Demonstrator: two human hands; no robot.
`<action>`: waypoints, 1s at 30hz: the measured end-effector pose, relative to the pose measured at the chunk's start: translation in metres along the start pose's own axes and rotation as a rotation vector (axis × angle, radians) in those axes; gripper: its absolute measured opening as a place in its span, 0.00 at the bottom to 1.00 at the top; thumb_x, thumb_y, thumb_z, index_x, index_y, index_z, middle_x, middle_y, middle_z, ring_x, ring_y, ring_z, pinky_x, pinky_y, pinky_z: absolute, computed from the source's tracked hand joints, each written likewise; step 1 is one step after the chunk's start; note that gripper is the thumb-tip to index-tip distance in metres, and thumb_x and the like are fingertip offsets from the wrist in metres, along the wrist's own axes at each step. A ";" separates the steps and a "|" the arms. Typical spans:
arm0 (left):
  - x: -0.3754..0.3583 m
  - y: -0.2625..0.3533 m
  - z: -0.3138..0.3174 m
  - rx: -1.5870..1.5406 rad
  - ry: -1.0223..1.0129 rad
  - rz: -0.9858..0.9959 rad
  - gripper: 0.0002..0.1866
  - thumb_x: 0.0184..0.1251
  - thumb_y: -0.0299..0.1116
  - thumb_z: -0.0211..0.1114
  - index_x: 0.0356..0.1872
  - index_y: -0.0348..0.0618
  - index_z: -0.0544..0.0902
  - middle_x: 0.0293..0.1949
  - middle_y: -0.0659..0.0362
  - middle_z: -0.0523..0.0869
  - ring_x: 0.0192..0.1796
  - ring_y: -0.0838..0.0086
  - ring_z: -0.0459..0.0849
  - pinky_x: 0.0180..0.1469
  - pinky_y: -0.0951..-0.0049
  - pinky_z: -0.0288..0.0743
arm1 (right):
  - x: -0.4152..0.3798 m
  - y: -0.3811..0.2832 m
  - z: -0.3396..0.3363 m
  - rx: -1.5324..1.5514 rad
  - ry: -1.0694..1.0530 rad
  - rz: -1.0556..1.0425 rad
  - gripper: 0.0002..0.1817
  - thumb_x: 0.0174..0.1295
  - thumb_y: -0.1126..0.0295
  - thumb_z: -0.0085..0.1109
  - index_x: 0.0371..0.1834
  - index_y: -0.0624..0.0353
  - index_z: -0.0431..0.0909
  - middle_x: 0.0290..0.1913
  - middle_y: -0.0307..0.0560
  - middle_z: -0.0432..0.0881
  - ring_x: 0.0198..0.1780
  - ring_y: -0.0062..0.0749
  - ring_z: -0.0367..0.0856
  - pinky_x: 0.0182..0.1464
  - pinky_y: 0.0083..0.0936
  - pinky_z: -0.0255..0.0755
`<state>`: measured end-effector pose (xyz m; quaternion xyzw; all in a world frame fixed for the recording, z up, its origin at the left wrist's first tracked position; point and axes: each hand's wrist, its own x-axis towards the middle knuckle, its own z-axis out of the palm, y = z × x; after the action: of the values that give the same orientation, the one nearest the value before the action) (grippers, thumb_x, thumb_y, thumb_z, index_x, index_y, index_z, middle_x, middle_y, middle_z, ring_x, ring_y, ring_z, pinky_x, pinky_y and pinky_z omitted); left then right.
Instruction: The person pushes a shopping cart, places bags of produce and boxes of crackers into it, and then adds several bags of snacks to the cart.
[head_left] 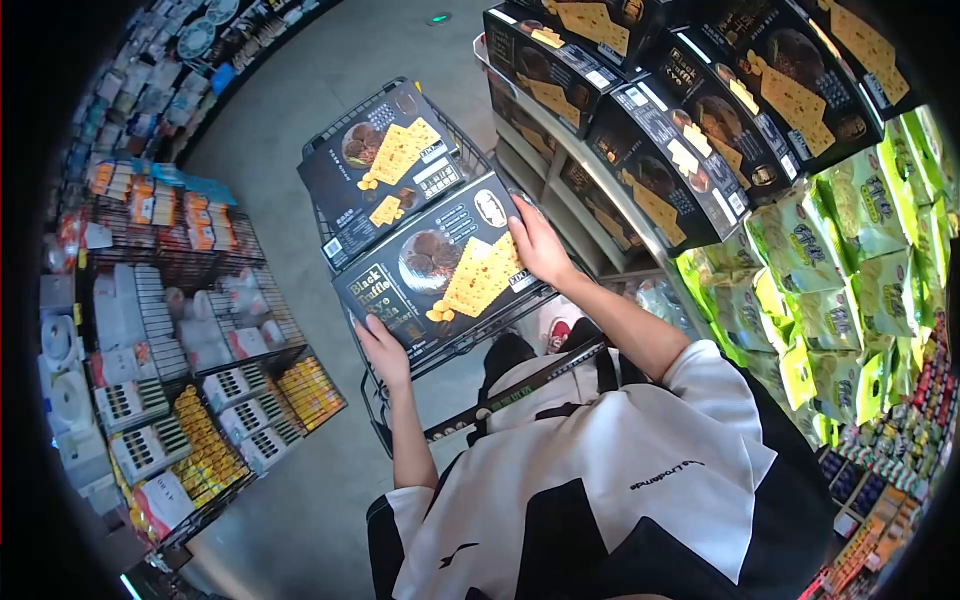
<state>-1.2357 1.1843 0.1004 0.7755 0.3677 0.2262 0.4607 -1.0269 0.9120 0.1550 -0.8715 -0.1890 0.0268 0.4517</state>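
Between my two hands is a black box of black truffle rye soda crackers [425, 265], its front with the cracker picture facing up. My left hand [383, 352] grips its lower left end, thumb on the front face. At the opposite end, my right hand [538, 240] is wrapped over the upper right edge. A second black cracker box [345, 195] lies just beyond it, over the shopping cart [463, 150]. The held box overlaps the near part of the cart basket in this view.
Stacked black cracker boxes [665, 160] rise at the upper right, above green snack bags [800, 300]. On the left stand wire racks [150, 310] of packaged goods. The cart handle [520, 392] crosses in front of my body. Grey floor [300, 130] runs between the displays.
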 end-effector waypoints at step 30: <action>-0.122 -0.008 0.001 -0.177 -0.048 -0.070 0.34 0.89 0.58 0.46 0.67 0.30 0.71 0.62 0.37 0.80 0.61 0.50 0.81 0.68 0.58 0.72 | -0.125 0.013 -0.065 -0.118 0.103 -0.019 0.29 0.82 0.57 0.46 0.77 0.67 0.65 0.70 0.66 0.76 0.73 0.59 0.72 0.78 0.51 0.63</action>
<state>-1.3144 1.0913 0.0916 0.7238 0.3620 0.2230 0.5434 -1.1246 0.8101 0.1675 -0.8949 -0.1752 -0.0334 0.4090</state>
